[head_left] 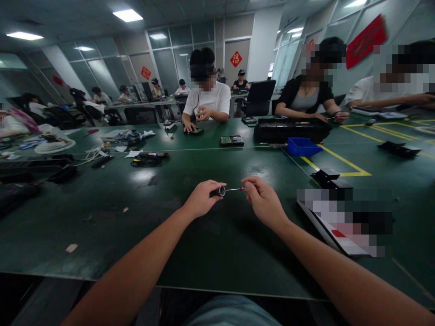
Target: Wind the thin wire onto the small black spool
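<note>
Above the green table, my left hand (201, 198) is closed around a small dark cylindrical part with a shiny ring-shaped end (222, 191); its exact kind is unclear. My right hand (267, 201) pinches the red handle of a thin screwdriver (234, 189). The shaft points left, and its tip is at or very near the ring-shaped end; whether they touch I cannot tell. Both hands are held in front of me, roughly level with each other. My left fingers hide most of the dark part.
Right of my arm lies a white, partly blurred-out tray-like object (326, 226). Black brackets (328, 176), a blue bin (303, 146) and a long black casing (292, 130) stand beyond. A black cable coil (147, 159) lies left. Co-workers (207, 97) sit across the green table (112, 244).
</note>
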A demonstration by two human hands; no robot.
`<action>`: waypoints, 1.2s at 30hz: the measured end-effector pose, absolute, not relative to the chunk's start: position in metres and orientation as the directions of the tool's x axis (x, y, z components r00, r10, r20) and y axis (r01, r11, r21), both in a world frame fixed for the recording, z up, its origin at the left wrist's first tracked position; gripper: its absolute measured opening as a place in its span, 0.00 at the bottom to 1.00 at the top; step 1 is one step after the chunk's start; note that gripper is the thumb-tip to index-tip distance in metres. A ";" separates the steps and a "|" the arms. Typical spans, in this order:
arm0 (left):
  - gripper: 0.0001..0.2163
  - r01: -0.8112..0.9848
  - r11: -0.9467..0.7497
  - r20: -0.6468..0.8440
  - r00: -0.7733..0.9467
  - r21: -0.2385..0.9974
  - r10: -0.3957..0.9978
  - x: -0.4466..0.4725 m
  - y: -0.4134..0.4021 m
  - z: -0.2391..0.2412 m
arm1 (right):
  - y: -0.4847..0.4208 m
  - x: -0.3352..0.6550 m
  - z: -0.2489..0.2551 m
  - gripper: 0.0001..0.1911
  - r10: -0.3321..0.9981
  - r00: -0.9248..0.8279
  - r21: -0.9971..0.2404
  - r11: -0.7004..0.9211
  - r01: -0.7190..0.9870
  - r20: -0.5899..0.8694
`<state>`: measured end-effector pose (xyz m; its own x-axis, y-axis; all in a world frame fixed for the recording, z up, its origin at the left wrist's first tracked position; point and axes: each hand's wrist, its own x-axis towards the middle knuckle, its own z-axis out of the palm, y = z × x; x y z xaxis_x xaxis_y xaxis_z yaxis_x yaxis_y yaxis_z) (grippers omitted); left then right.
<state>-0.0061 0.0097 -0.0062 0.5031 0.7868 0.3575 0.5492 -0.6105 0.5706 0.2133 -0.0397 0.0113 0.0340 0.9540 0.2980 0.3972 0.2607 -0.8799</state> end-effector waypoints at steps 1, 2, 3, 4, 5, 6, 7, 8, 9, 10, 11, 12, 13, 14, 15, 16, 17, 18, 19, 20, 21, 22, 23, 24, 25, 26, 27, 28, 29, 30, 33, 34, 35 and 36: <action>0.19 0.550 -0.610 0.359 0.501 0.571 0.788 -0.006 0.009 -0.006 | -0.040 0.213 0.011 0.15 0.953 0.034 -0.885 0.267 0.381 0.302; 0.19 0.551 -0.608 0.360 0.498 0.572 0.789 -0.006 0.009 -0.006 | -0.040 0.213 0.010 0.15 0.952 0.034 -0.887 0.270 0.374 0.305; 0.19 0.552 -0.607 0.359 0.496 0.572 0.790 -0.005 0.009 -0.005 | -0.040 0.213 0.009 0.16 0.952 0.036 -0.887 0.270 0.375 0.305; 0.19 0.553 -0.604 0.356 0.496 0.574 0.792 -0.005 0.008 -0.004 | -0.039 0.214 0.008 0.17 0.952 0.041 -0.886 0.266 0.379 0.304; 0.19 0.554 -0.601 0.352 0.496 0.576 0.794 -0.005 0.008 -0.004 | -0.039 0.214 0.007 0.17 0.952 0.049 -0.887 0.262 0.379 0.302; 0.19 0.555 -0.597 0.348 0.494 0.578 0.797 -0.005 0.007 -0.003 | -0.038 0.214 0.005 0.17 0.951 0.064 -0.892 0.259 0.370 0.303; 0.19 0.557 -0.593 0.344 0.492 0.582 0.800 -0.005 0.007 -0.002 | -0.037 0.214 0.004 0.16 0.949 0.083 -0.902 0.260 0.346 0.305; 0.19 0.559 -0.587 0.339 0.489 0.586 0.804 -0.005 0.007 -0.002 | -0.036 0.214 0.003 0.15 0.945 0.102 -0.914 0.266 0.308 0.310; 0.19 0.561 -0.580 0.335 0.483 0.591 0.809 -0.005 0.007 -0.001 | -0.035 0.214 0.002 0.15 0.943 0.119 -0.924 0.272 0.268 0.312; 0.19 0.563 -0.572 0.332 0.477 0.596 0.814 -0.005 0.006 -0.001 | -0.034 0.214 0.001 0.15 0.942 0.129 -0.934 0.277 0.228 0.311; 0.20 0.562 -0.565 0.329 0.470 0.603 0.819 -0.005 0.006 -0.001 | -0.032 0.213 0.001 0.15 0.944 0.134 -0.943 0.275 0.188 0.302; 0.20 0.558 -0.558 0.330 0.461 0.614 0.824 -0.005 0.006 -0.001 | -0.031 0.213 0.000 0.16 0.949 0.137 -0.953 0.266 0.146 0.285; 0.20 0.549 -0.550 0.334 0.448 0.629 0.829 -0.005 0.006 -0.001 | -0.031 0.212 0.000 0.16 0.955 0.139 -0.963 0.249 0.099 0.261; 0.20 0.537 -0.542 0.341 0.432 0.646 0.835 -0.004 0.006 -0.002 | -0.030 0.211 0.000 0.17 0.962 0.142 -0.972 0.229 0.047 0.233; 0.21 0.523 -0.537 0.352 0.416 0.662 0.838 -0.004 0.006 -0.002 | -0.029 0.211 -0.001 0.18 0.967 0.150 -0.978 0.210 -0.008 0.206; 0.21 0.508 -0.537 0.364 0.404 0.674 0.839 -0.003 0.005 -0.002 | -0.027 0.210 -0.001 0.18 0.971 0.157 -0.980 0.191 -0.060 0.180; 0.21 0.494 -0.543 0.375 0.401 0.679 0.835 -0.002 0.005 -0.002 | -0.026 0.210 -0.002 0.18 0.975 0.160 -0.979 0.173 -0.105 0.155; 0.21 0.483 -0.555 0.385 0.411 0.677 0.827 -0.002 0.005 -0.001 | -0.024 0.211 -0.004 0.18 0.978 0.161 -0.978 0.155 -0.140 0.133; 0.21 0.477 -0.571 0.391 0.428 0.669 0.815 -0.001 0.005 -0.001 | -0.022 0.212 -0.005 0.18 0.983 0.152 -0.978 0.129 -0.167 0.103; 0.21 0.477 -0.584 0.393 0.445 0.657 0.805 -0.001 0.006 0.000 | -0.020 0.213 -0.006 0.17 0.987 0.143 -0.977 0.096 -0.190 0.069; 0.21 0.485 -0.591 0.390 0.457 0.645 0.800 -0.001 0.006 0.001 | -0.018 0.214 -0.007 0.17 0.989 0.141 -0.975 0.065 -0.212 0.035; 0.21 0.499 -0.589 0.380 0.462 0.636 0.801 -0.001 0.007 0.002 | -0.017 0.216 -0.008 0.16 0.987 0.159 -0.970 0.051 -0.236 0.013; 0.21 0.516 -0.580 0.367 0.461 0.630 0.808 -0.001 0.007 0.002 | -0.016 0.217 -0.009 0.15 0.982 0.187 -0.968 0.050 -0.248 0.003; 0.21 0.534 -0.566 0.350 0.456 0.628 0.818 -0.001 0.008 0.002 | -0.015 0.217 -0.009 0.15 0.975 0.222 -0.967 0.061 -0.246 0.005; 0.20 0.548 -0.552 0.332 0.453 0.628 0.827 -0.002 0.008 0.002 | -0.015 0.218 -0.009 0.15 0.966 0.257 -0.970 0.081 -0.228 0.020; 0.20 0.557 -0.542 0.317 0.454 0.629 0.833 -0.002 0.008 0.001 | -0.016 0.218 -0.008 0.15 0.957 0.286 -0.976 0.104 -0.194 0.045; 0.20 0.563 -0.538 0.306 0.457 0.627 0.835 -0.002 0.008 0.001 | -0.017 0.217 -0.007 0.15 0.950 0.302 -0.981 0.126 -0.148 0.076; 0.20 0.567 -0.539 0.302 0.461 0.623 0.834 -0.002 0.008 0.000 | -0.019 0.217 -0.006 0.16 0.945 0.308 -0.984 0.147 -0.096 0.111; 0.20 0.569 -0.543 0.301 0.466 0.618 0.832 -0.002 0.008 0.000 | -0.021 0.217 -0.005 0.17 0.940 0.304 -0.985 0.170 -0.036 0.151; 0.20 0.571 -0.547 0.302 0.471 0.612 0.829 -0.001 0.007 0.000 | -0.023 0.216 -0.003 0.18 0.936 0.294 -0.981 0.193 0.032 0.194; 0.21 0.577 -0.551 0.297 0.478 0.604 0.827 -0.001 0.006 0.000 | -0.029 0.215 0.001 0.18 0.918 0.244 -0.931 0.245 0.270 0.312; 0.21 0.579 -0.548 0.292 0.479 0.603 0.828 -0.001 0.006 0.000 | -0.031 0.215 0.002 0.17 0.912 0.228 -0.907 0.257 0.332 0.342; 0.21 0.583 -0.546 0.288 0.480 0.602 0.829 -0.001 0.006 -0.001 | -0.033 0.215 0.003 0.17 0.906 0.215 -0.886 0.266 0.380 0.364; 0.21 0.586 -0.546 0.284 0.483 0.599 0.829 -0.001 0.007 -0.001 | -0.034 0.214 0.004 0.17 0.901 0.206 -0.869 0.273 0.413 0.381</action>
<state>-0.0007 0.0067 -0.0015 0.4826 0.8287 0.2836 0.5860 -0.5461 0.5987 0.2144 -0.0338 0.0044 0.2059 0.9015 0.3807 0.4130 0.2727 -0.8690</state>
